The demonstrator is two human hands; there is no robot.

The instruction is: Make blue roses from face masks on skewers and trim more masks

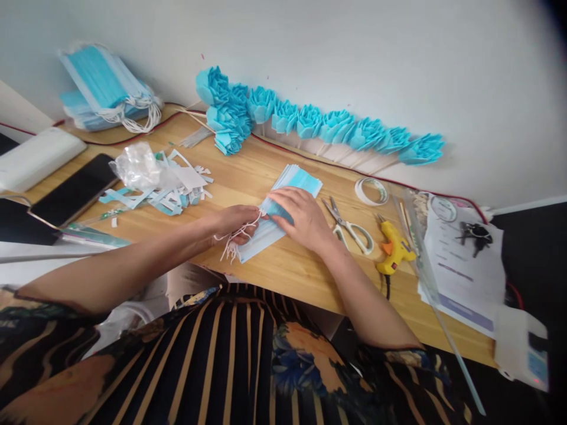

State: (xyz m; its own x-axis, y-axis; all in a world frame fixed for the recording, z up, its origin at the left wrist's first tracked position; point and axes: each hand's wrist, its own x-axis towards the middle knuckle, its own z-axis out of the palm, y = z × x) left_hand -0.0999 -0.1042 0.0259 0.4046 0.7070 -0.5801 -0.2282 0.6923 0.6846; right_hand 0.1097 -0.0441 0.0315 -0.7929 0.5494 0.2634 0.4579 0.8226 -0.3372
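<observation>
A small stack of blue and white face masks (261,239) lies slanted on the wooden table in front of me. My left hand (239,223) is closed at the left edge of the stack, gripping the white ear loops (231,245), whose ends dangle below the fingers. My right hand (303,219) rests over the middle of the masks, fingers stretched across them and thumb apart. Right of that hand lie white-handled scissors (348,227), blades slightly parted. A yellow glue gun (393,248) is farther right.
Blue flowers (310,121) on sticks lean along the wall. Mask piles (95,79) stand back left. Cut scraps (175,192), clear plastic (137,165) and a black phone (73,189) lie left. A tape roll (371,192), papers (465,265) and keys (478,236) are right.
</observation>
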